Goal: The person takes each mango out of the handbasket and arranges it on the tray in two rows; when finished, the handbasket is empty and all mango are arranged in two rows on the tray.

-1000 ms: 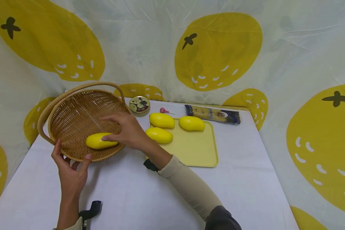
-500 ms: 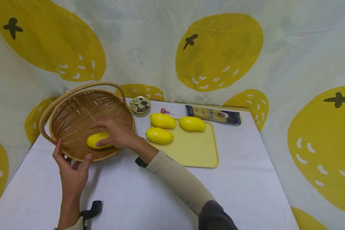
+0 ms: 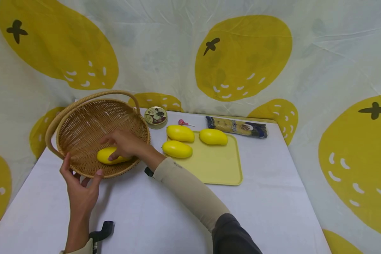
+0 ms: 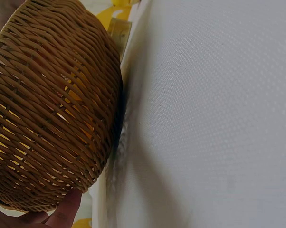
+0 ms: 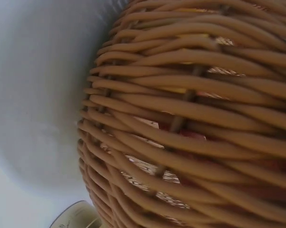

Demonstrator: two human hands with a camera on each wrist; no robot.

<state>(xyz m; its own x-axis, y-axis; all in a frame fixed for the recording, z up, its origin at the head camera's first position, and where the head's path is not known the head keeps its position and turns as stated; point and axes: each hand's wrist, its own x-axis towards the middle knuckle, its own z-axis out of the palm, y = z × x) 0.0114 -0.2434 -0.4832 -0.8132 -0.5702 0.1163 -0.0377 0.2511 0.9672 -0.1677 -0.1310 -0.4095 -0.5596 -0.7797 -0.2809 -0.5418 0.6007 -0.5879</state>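
Note:
On the left of the table, a woven wicker basket (image 3: pixel 92 130) with an arched handle tilts toward me. My left hand (image 3: pixel 80 192) holds its near rim; the left wrist view shows fingertips (image 4: pixel 69 209) against the weave. Inside lies a yellow mango (image 3: pixel 106 155). My right hand (image 3: pixel 125 143) reaches over the basket's right rim and grips the mango, thumb on the near side and fingers over the far side, partly hidden. In the right wrist view the basket's outer wall (image 5: pixel 190 104) blocks sight of that hand.
Right of the basket, a yellow tray (image 3: pixel 216 165) bears three mangoes (image 3: pixel 181 133). Behind are a round tin (image 3: pixel 156 117), a pink lollipop (image 3: pixel 181 122) and a packet of pasta (image 3: pixel 236 127). A fruit-print curtain (image 3: pixel 165 53) hangs at the back.
My right hand has moved left and deeper into the basket, closing round the mango there. The left hand keeps its hold on the rim, and the tray's mangoes stay put.

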